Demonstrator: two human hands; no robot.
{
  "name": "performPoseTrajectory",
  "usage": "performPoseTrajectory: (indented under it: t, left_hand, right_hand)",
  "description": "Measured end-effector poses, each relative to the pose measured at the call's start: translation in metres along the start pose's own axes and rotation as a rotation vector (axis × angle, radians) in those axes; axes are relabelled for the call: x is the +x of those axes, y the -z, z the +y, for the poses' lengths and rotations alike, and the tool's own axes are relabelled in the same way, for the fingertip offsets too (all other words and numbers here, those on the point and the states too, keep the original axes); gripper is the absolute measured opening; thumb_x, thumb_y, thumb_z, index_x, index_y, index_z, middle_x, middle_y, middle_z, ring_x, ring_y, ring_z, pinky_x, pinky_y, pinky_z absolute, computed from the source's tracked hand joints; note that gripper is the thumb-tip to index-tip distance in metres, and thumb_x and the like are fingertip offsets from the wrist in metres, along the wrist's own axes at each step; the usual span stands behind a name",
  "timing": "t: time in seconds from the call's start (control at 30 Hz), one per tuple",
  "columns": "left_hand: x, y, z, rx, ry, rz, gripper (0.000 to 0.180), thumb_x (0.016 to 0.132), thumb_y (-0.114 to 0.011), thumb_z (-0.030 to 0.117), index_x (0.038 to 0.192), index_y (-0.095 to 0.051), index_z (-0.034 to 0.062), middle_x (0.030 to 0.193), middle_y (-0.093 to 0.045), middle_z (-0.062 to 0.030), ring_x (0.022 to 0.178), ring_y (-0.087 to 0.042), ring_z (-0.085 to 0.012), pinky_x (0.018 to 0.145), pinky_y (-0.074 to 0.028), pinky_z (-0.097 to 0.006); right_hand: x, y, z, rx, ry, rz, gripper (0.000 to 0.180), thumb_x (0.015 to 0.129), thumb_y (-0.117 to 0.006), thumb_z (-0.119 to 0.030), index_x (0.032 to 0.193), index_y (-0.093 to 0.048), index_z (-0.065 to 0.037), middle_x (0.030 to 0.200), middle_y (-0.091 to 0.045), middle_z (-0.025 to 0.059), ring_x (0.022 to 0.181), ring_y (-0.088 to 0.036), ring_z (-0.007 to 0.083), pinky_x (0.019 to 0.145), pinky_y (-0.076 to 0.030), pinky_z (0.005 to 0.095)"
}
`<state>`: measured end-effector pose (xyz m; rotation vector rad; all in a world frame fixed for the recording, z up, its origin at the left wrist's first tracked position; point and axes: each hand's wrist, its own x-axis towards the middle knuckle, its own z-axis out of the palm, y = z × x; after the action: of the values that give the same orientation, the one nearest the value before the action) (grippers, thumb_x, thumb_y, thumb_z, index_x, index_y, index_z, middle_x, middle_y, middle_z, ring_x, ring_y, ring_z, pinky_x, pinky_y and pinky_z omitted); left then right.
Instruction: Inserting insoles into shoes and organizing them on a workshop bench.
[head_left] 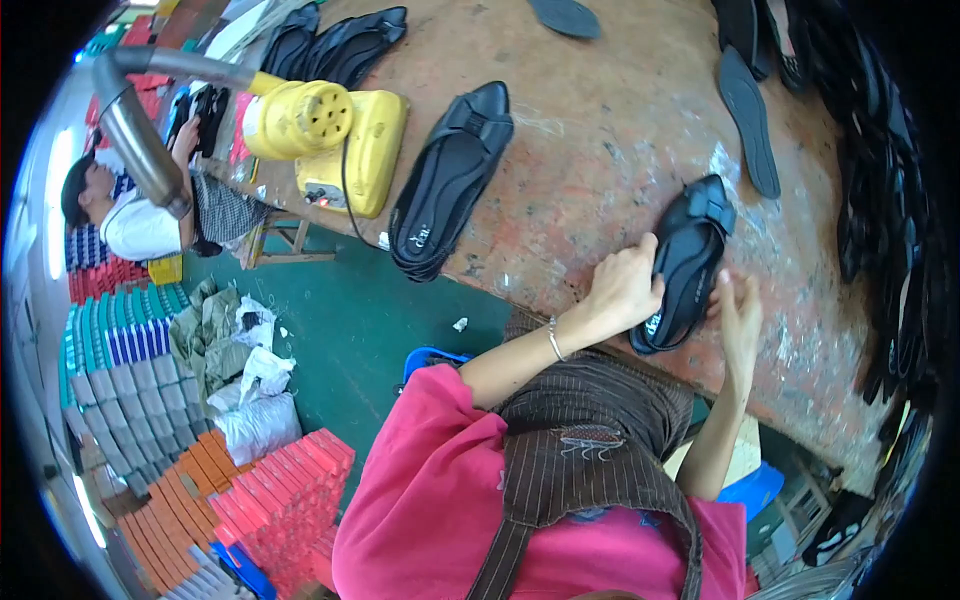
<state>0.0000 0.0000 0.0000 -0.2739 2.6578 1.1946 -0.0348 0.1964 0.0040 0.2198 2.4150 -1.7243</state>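
Note:
A black flat shoe (690, 262) with a bow on its toe lies on the worn table in front of me, toe pointing away. My left hand (626, 286) grips its left side near the heel, the thumb and fingers closed against the edge. Beside the shoe's right rim is my right hand (737, 312), its fingers bent but apart, with nothing seen between them. To the left, a stack of nested black flats (450, 180) rests at the table edge. A loose black insole (749, 125) lies beyond the shoe, to the right.
A yellow blower machine (350, 150) with a metal pipe (140, 130) stands at the table's left edge. Many black shoes (885, 200) pile along the right side. Another insole (566, 17) lies at the far side. On the left, a person (150, 220) sits near stacked coloured boxes (285, 500).

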Motion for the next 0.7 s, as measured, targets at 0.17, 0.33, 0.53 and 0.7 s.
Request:
performPoseTrajectory:
  t: [0.17, 0.33, 0.53, 0.7]
  left_hand:
    - [-0.026, 0.032, -0.003, 0.006, -0.176, -0.068, 0.025, 0.092, -0.060, 0.020, 0.106, -0.053, 0.0003, 0.083, -0.066, -0.0252, 0.081, -0.065, -0.0451, 0.071, -0.051, -0.054]
    - [-0.060, 0.146, -0.036, 0.029, -0.228, 0.670, 0.024, 0.089, -0.067, 0.027, 0.099, -0.070, 0.0055, 0.100, -0.070, -0.0153, 0.094, -0.066, -0.0331, 0.083, -0.052, -0.041]
    - [-0.098, 0.216, -0.163, -0.604, 0.334, 0.883, 0.047, 0.103, -0.049, 0.039, 0.122, -0.063, -0.0018, 0.119, -0.067, -0.0135, 0.110, -0.061, -0.0208, 0.092, -0.046, -0.033]
    - [-0.096, 0.187, -0.191, -0.932, 0.392, 0.603, 0.068, 0.105, -0.033, 0.052, 0.130, -0.057, -0.0063, 0.130, -0.060, -0.0179, 0.123, -0.055, -0.0234, 0.102, -0.043, -0.034]
  right_hand:
    - [-0.011, -0.013, 0.000, -0.372, -0.051, -0.255, 0.033, 0.093, -0.068, -0.025, 0.100, -0.060, 0.006, 0.062, -0.052, 0.0005, 0.058, -0.043, 0.0061, 0.049, -0.033, 0.0306]
    - [-0.011, -0.034, -0.001, 0.295, -0.142, -0.291, 0.028, 0.096, -0.060, -0.006, 0.122, -0.058, 0.004, 0.103, -0.064, 0.0009, 0.082, -0.056, 0.0059, 0.078, -0.046, 0.0230]
    - [0.010, -0.116, -0.108, 0.622, 0.074, -0.209, 0.025, 0.099, -0.059, -0.012, 0.120, -0.056, 0.001, 0.105, -0.066, 0.0033, 0.089, -0.062, 0.0076, 0.077, -0.050, 0.0234]
    - [0.014, -0.204, -0.132, 0.408, 0.209, -0.287, 0.021, 0.097, -0.062, -0.014, 0.113, -0.056, -0.001, 0.097, -0.067, 0.0023, 0.081, -0.063, 0.0077, 0.069, -0.052, 0.0240]
